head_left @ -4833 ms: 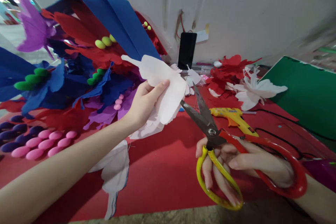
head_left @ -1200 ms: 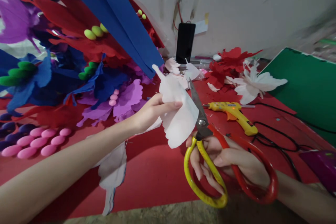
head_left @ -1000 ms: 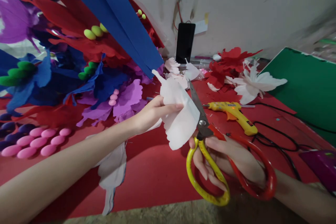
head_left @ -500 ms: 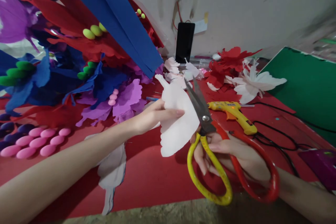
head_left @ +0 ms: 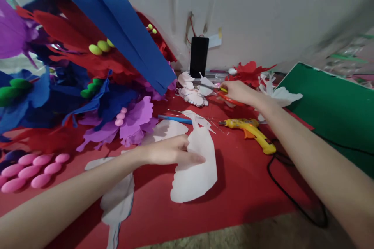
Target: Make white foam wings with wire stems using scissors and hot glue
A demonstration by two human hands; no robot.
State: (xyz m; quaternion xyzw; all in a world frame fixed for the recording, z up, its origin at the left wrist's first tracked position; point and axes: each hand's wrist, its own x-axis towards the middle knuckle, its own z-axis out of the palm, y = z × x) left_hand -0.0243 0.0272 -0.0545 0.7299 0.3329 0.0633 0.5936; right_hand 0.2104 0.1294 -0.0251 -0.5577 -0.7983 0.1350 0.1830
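Observation:
My left hand (head_left: 169, 152) pinches a white petal-shaped cutout (head_left: 198, 167) by its left edge, low over the red mat (head_left: 242, 190). My right arm is stretched to the back of the table. There my right hand (head_left: 238, 90) is closed over the scissors (head_left: 231, 101); only part of the red handle, a bit of yellow and the thin blades show beside a small pile of white petals (head_left: 191, 95). More white cutouts (head_left: 117, 202) lie under my left forearm.
A yellow glue gun (head_left: 251, 128) with a black cable (head_left: 292, 198) lies right of centre. Big blue, red and purple foam flowers (head_left: 96, 66) fill the left. Pink ovals (head_left: 32, 167), a blue pen (head_left: 175, 118), a black phone (head_left: 198, 56) against the wall, a green sheet (head_left: 330, 101).
My right hand has carried the scissors away from the cutout to the back of the table by the white petals. My left hand has lowered the cutout toward the mat.

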